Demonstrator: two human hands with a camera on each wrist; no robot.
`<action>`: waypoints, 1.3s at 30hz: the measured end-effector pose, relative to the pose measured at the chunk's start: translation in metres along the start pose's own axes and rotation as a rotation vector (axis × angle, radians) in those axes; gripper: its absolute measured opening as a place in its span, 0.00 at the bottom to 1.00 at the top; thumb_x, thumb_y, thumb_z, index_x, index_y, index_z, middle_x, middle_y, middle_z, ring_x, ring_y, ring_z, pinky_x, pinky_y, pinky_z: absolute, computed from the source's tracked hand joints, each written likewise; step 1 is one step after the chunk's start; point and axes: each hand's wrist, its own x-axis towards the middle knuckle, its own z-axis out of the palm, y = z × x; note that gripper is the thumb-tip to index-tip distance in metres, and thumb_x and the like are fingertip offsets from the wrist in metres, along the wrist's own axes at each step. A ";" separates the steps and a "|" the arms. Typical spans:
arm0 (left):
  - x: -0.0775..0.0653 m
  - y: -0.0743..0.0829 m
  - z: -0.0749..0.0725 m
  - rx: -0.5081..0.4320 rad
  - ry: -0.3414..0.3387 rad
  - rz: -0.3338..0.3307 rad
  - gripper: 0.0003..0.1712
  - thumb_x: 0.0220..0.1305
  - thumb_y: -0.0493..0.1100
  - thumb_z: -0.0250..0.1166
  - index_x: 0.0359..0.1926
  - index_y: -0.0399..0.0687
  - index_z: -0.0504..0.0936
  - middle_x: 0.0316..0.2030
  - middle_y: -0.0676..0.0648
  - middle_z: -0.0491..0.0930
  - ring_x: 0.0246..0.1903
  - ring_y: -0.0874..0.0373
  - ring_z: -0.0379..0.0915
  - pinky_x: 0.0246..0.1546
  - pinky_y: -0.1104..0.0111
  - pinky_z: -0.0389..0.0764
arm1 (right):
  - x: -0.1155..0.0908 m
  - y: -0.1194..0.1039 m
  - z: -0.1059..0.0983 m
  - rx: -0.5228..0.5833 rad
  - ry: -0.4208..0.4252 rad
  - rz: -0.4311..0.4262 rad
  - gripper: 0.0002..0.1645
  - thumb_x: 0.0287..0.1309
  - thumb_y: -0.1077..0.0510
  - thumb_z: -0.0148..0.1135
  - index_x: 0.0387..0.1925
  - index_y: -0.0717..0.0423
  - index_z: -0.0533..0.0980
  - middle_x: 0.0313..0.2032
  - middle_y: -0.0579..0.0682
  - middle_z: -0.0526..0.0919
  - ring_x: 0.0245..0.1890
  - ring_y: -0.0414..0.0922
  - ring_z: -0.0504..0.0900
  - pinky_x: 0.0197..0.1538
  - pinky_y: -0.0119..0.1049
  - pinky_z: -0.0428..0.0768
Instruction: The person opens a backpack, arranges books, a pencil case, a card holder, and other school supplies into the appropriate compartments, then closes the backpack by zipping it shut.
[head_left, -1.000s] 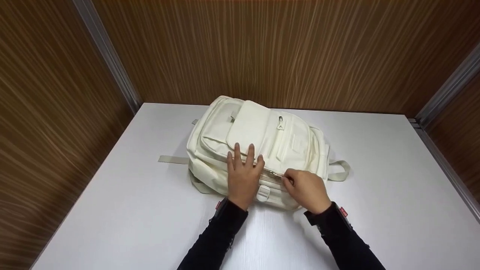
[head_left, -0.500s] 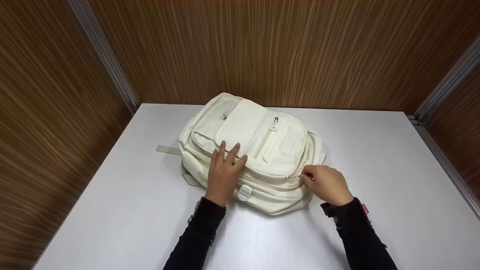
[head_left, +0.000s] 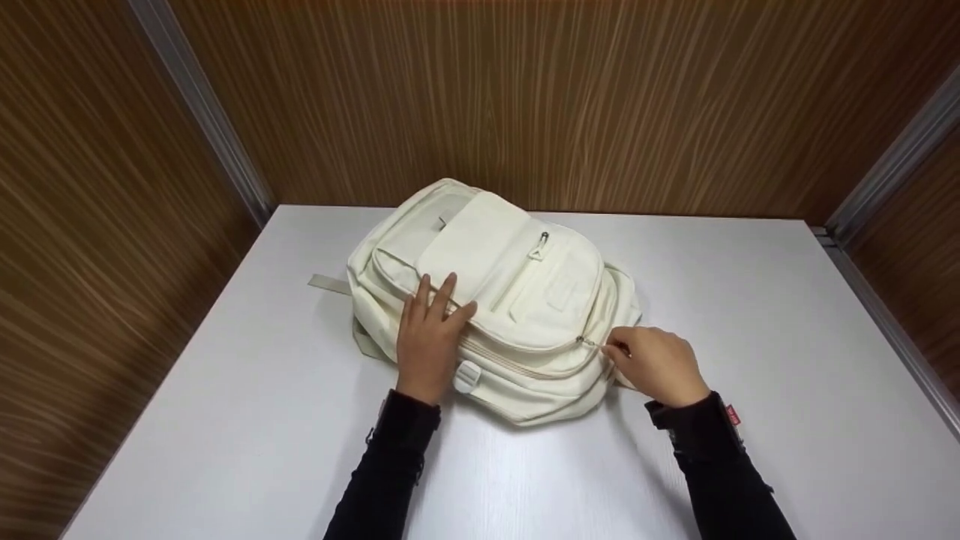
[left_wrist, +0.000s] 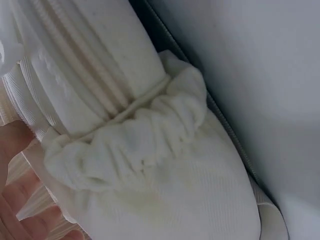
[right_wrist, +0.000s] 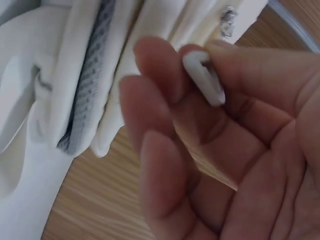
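A cream backpack (head_left: 555, 262) lies on its back, front pockets facing up. My right hand (head_left: 660, 367) pinches a white zipper pull (right_wrist: 204, 77) between thumb and index finger at the rounded corner of the front compartment. Its metal slider (head_left: 581, 340) shows just left of the fingertips. My left hand (head_left: 427, 345) rests on the near side of the bag with fingers spread, tips by the edge of the front flap (head_left: 465, 247). In the left wrist view, a gathered elastic side pocket (left_wrist: 135, 145) fills the middle, and the left fingers (left_wrist: 20, 190) show only at the lower left.
The backpack sits on a white table (head_left: 225, 420) with wood-grain panels (head_left: 525, 97) behind and at the sides. A strap end (head_left: 328, 283) sticks out to the bag's left. A side buckle (head_left: 468, 376) hangs near the left wrist.
My right hand has moved rightward along the zipper with the pull, slowing in the last half second. The backpack has shifted left and turned slightly, and my left hand has moved left with it.
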 end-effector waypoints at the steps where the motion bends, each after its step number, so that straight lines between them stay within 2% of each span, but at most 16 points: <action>1: -0.001 0.000 0.000 0.003 0.004 -0.007 0.23 0.58 0.31 0.62 0.49 0.62 0.85 0.68 0.49 0.70 0.71 0.40 0.59 0.69 0.45 0.63 | 0.000 -0.002 0.000 0.016 -0.025 -0.021 0.07 0.60 0.56 0.65 0.25 0.48 0.81 0.18 0.41 0.77 0.19 0.39 0.70 0.24 0.34 0.66; 4: -0.004 0.005 -0.002 0.016 -0.009 -0.012 0.25 0.57 0.30 0.64 0.52 0.60 0.84 0.69 0.47 0.68 0.70 0.36 0.58 0.69 0.45 0.63 | -0.002 -0.006 0.000 0.057 -0.090 -0.072 0.07 0.60 0.56 0.64 0.26 0.47 0.81 0.18 0.36 0.76 0.20 0.35 0.70 0.28 0.33 0.68; 6: -0.005 0.014 -0.005 0.013 -0.042 0.015 0.24 0.57 0.32 0.66 0.54 0.57 0.82 0.70 0.43 0.67 0.70 0.32 0.57 0.69 0.43 0.63 | -0.002 -0.010 0.000 0.064 -0.102 -0.099 0.07 0.60 0.56 0.63 0.25 0.46 0.80 0.17 0.34 0.73 0.20 0.34 0.69 0.28 0.31 0.68; 9: -0.008 0.036 -0.009 -0.010 -0.098 0.112 0.23 0.57 0.38 0.67 0.55 0.52 0.81 0.69 0.41 0.67 0.69 0.32 0.58 0.69 0.44 0.63 | -0.002 -0.015 0.002 0.063 -0.085 -0.131 0.09 0.59 0.57 0.62 0.23 0.45 0.77 0.16 0.34 0.68 0.18 0.33 0.66 0.26 0.29 0.65; 12: -0.012 0.061 -0.008 -0.014 -0.139 0.225 0.21 0.60 0.48 0.66 0.54 0.53 0.81 0.67 0.43 0.70 0.68 0.38 0.62 0.69 0.48 0.65 | -0.001 -0.021 0.006 0.071 -0.074 -0.161 0.09 0.59 0.58 0.61 0.23 0.46 0.76 0.16 0.35 0.67 0.18 0.34 0.65 0.25 0.29 0.66; 16: -0.015 0.089 0.004 0.051 -0.121 0.309 0.20 0.61 0.53 0.66 0.52 0.55 0.83 0.60 0.49 0.79 0.64 0.47 0.71 0.65 0.55 0.72 | -0.001 -0.025 0.011 0.086 -0.066 -0.185 0.09 0.58 0.57 0.62 0.23 0.46 0.76 0.17 0.36 0.70 0.18 0.33 0.67 0.25 0.28 0.67; 20: -0.015 0.103 0.014 0.133 -0.011 0.316 0.10 0.57 0.45 0.68 0.41 0.55 0.86 0.49 0.53 0.85 0.54 0.53 0.80 0.56 0.62 0.79 | -0.002 -0.026 0.015 0.129 -0.063 -0.219 0.09 0.57 0.59 0.62 0.22 0.46 0.76 0.17 0.36 0.72 0.19 0.32 0.67 0.26 0.27 0.68; 24: -0.014 0.108 0.019 0.176 0.087 0.307 0.04 0.55 0.40 0.67 0.33 0.54 0.86 0.40 0.54 0.87 0.46 0.56 0.83 0.49 0.67 0.82 | -0.002 -0.026 0.017 0.170 -0.060 -0.251 0.10 0.55 0.62 0.62 0.22 0.46 0.76 0.17 0.36 0.71 0.20 0.32 0.67 0.26 0.27 0.68; 28: -0.012 0.112 0.022 0.195 0.093 0.296 0.04 0.54 0.40 0.67 0.32 0.54 0.86 0.38 0.54 0.86 0.45 0.56 0.83 0.48 0.67 0.82 | 0.002 -0.021 0.015 0.205 -0.083 -0.272 0.10 0.56 0.62 0.62 0.22 0.47 0.76 0.18 0.36 0.71 0.20 0.31 0.66 0.26 0.27 0.68; 32: -0.012 0.113 0.023 0.165 0.082 0.281 0.03 0.53 0.41 0.69 0.31 0.54 0.86 0.37 0.54 0.86 0.45 0.57 0.83 0.48 0.67 0.83 | 0.005 -0.014 0.011 0.219 -0.110 -0.269 0.09 0.58 0.61 0.62 0.24 0.47 0.78 0.19 0.36 0.72 0.20 0.31 0.68 0.26 0.27 0.69; 39: -0.012 0.113 0.022 0.122 0.093 0.259 0.03 0.54 0.41 0.67 0.29 0.56 0.85 0.35 0.56 0.85 0.44 0.57 0.83 0.46 0.69 0.83 | 0.013 0.005 0.003 0.079 -0.022 -0.234 0.07 0.58 0.59 0.65 0.26 0.46 0.78 0.19 0.36 0.72 0.21 0.34 0.68 0.28 0.31 0.68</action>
